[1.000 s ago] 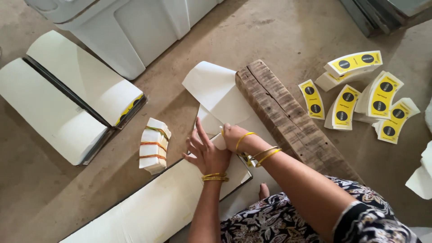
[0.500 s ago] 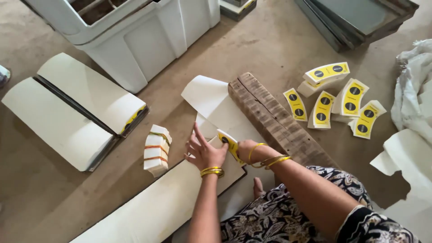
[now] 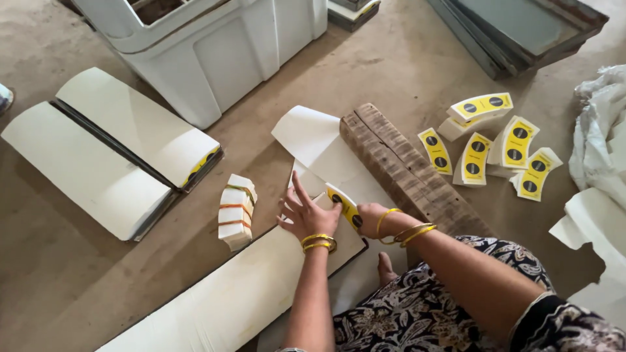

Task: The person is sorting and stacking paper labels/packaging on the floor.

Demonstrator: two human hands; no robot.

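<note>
My left hand [image 3: 305,213] lies flat with fingers spread on a long stack of white curved paper blanks [image 3: 222,306] on the floor. My right hand [image 3: 369,218] grips a yellow printed blank with black dots [image 3: 345,204] and lifts it off the near end of that stack. Both wrists wear gold bangles. A single white sheet [image 3: 313,133] lies just beyond my hands, against a long wooden plank [image 3: 407,171].
A small rubber-banded bundle of white blanks [image 3: 235,210] stands left of my hands. Two long white stacks [image 3: 111,153] lie at the left. Several yellow bundles [image 3: 495,143] sit at the right. A white bin [image 3: 208,45] stands behind. White sacking [image 3: 596,150] lies far right.
The camera has shifted, so the scene sits lower and to the left. My right hand has drawn a yellow printed blank up from the stack; my left hand stays pressed on it.
</note>
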